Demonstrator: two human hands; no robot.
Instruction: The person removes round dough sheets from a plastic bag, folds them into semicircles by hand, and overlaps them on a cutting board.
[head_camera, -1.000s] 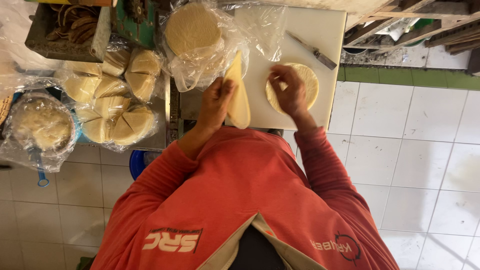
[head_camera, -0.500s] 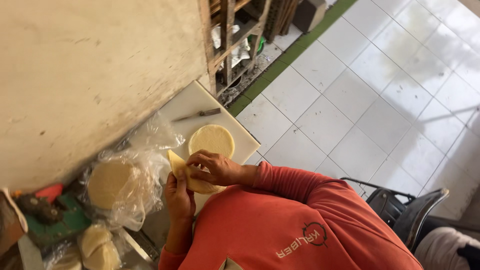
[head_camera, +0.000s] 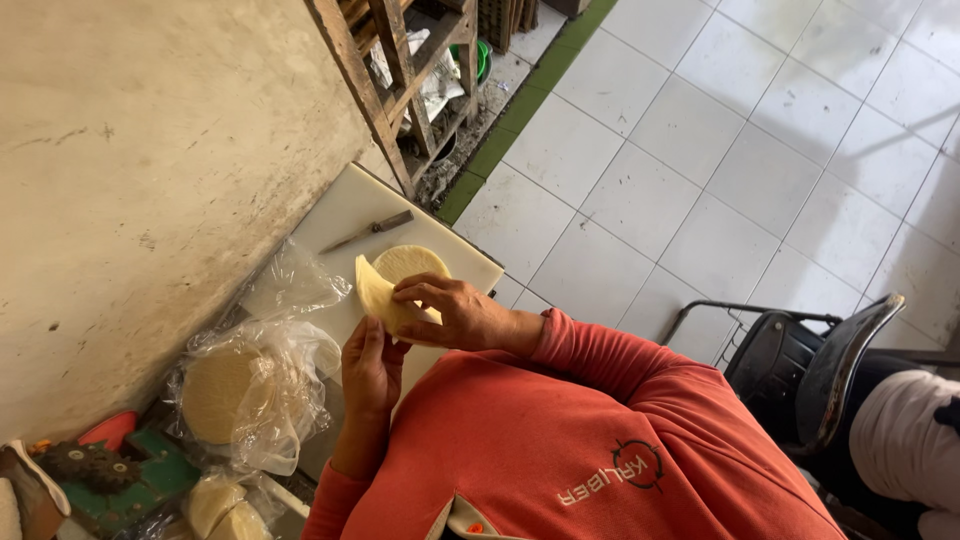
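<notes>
My left hand (head_camera: 368, 362) and right hand (head_camera: 452, 312) were both clamped on one wafer (head_camera: 378, 292), lifted above the board (head_camera: 345, 215). Another wafer (head_camera: 408, 263) lay done there; the bag (head_camera: 250, 390) was full, so most remained.

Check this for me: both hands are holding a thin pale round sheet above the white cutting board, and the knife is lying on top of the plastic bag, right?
Not quite. In the head view the knife lies on the bare white cutting board, apart from the plastic bag. Both hands, left and right, do hold the pale round sheet.
</notes>
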